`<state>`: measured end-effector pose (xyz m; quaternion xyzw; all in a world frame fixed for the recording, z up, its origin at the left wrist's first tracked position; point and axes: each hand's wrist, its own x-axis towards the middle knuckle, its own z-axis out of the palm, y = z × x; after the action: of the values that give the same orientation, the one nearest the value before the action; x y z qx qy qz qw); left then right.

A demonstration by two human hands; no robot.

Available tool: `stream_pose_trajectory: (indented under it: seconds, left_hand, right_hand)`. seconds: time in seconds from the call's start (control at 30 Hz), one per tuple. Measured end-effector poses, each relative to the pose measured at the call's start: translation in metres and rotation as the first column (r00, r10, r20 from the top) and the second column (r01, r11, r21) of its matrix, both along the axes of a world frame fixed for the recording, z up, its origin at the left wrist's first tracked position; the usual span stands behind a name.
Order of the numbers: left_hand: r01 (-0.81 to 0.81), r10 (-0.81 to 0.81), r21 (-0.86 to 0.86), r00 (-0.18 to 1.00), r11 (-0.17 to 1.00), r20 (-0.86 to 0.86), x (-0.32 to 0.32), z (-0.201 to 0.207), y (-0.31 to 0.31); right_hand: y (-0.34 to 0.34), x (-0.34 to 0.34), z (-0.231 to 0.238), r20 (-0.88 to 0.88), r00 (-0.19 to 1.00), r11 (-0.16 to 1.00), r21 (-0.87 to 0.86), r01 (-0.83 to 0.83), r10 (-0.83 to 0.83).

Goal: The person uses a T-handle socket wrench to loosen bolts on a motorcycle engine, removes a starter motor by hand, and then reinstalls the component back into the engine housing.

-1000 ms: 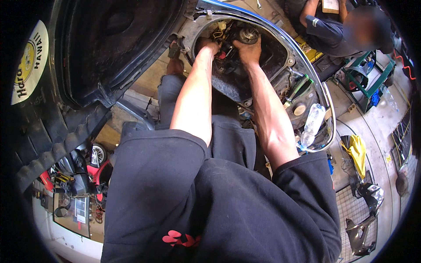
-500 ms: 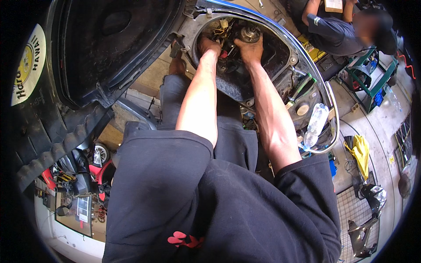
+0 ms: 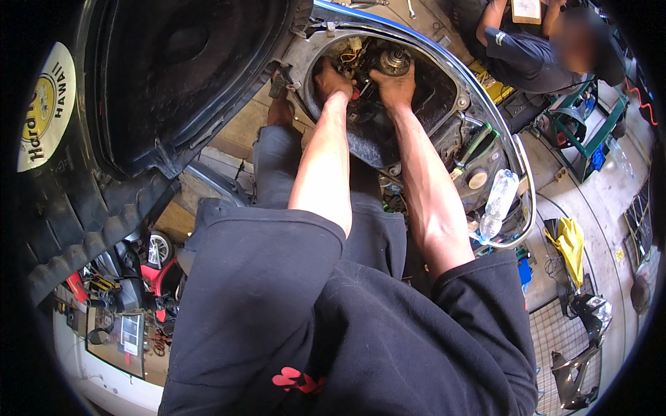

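Both my arms reach into the dark underseat compartment point(image 3: 374, 142) of a scooter whose seat point(image 3: 198, 76) is tipped up on the left. With its fingers wrapped round the lower side, my right hand point(image 3: 397, 89) grips a round metal part point(image 3: 395, 61) with a short stem on top. My left hand point(image 3: 334, 80) is closed at the compartment's left side; what lies in its fingers is hidden. A small red piece point(image 3: 356, 93) shows beside that hand. Just beyond it are yellow wires with a pale connector point(image 3: 355, 46).
A clear plastic bottle point(image 3: 499, 204) lies on the scooter's right rim, near a green-edged tool point(image 3: 479, 147). Another person point(image 3: 531, 52) sits at the upper right beside a green metal stand point(image 3: 590, 132). A yellow cloth point(image 3: 570, 243) and loose parts lie on the floor at right.
My left hand has shifted slightly and its back and thumb side show more. The right hand keeps its hold on the round metal part, and the view has moved a little.
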<state>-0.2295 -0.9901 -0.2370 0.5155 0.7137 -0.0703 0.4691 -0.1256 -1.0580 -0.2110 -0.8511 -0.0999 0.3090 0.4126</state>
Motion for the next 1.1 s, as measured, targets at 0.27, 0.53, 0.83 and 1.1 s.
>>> stream_pose_trajectory:
  seconds: [0.27,0.53,0.83,1.1]
  left_hand:
    - [-0.027,0.028,-0.017,0.998,0.999,0.052,0.003,0.013,-0.002]
    - [0.001,-0.008,0.065,0.994,0.998,0.107,-0.001,0.008,-0.002]
    - [-0.05,0.055,-0.041,0.992,0.998,0.113,-0.001,0.017,-0.002]
    - [0.018,-0.017,-0.01,0.996,1.0,0.086,-0.006,0.007,-0.007]
  right_hand:
    - [0.002,0.0,0.007,-0.054,0.998,0.999,0.011,0.034,-0.033]
    - [0.004,-0.001,0.011,0.029,1.0,1.0,-0.028,-0.011,0.011]
    - [0.003,0.002,0.016,0.009,1.0,0.998,-0.064,-0.019,0.019]
    - [0.002,0.001,0.011,-0.021,1.0,1.0,-0.012,-0.017,0.017]
